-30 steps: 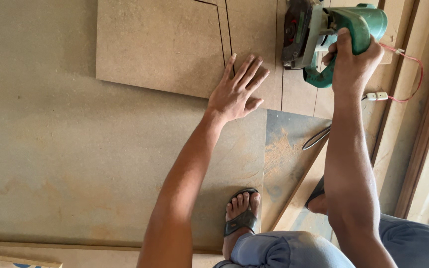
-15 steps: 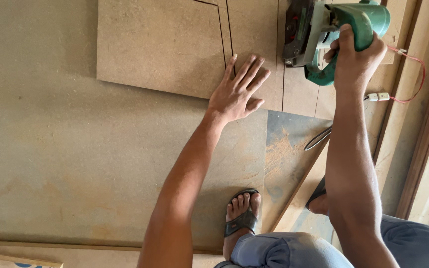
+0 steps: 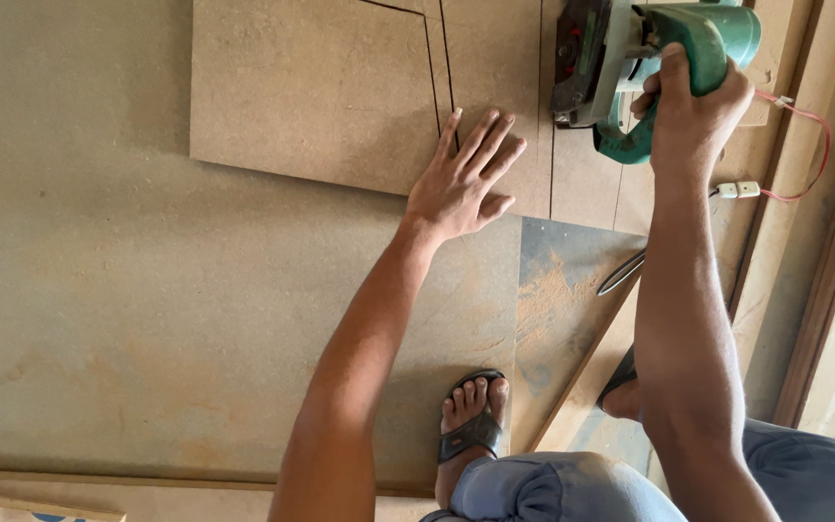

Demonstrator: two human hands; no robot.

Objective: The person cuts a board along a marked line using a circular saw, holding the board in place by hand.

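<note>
The fibreboard panel (image 3: 321, 97), lying flat on a larger sheet on the floor, is pressed down by the open, flat left hand (image 3: 458, 184) while a green power saw (image 3: 630, 68), gripped in the closed right hand (image 3: 693, 106), is set on a marked line, with the pencilled lines apparently mostly uncut

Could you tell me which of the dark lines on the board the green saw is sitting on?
The rightmost long line, just right of the flat left hand; the green saw, gripped by the right hand, sits over it.

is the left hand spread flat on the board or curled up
Spread flat. The left hand lies palm down on the fibreboard panel, fingers fanned out beside the drawn lines, while the right hand grips the green power saw.
</note>
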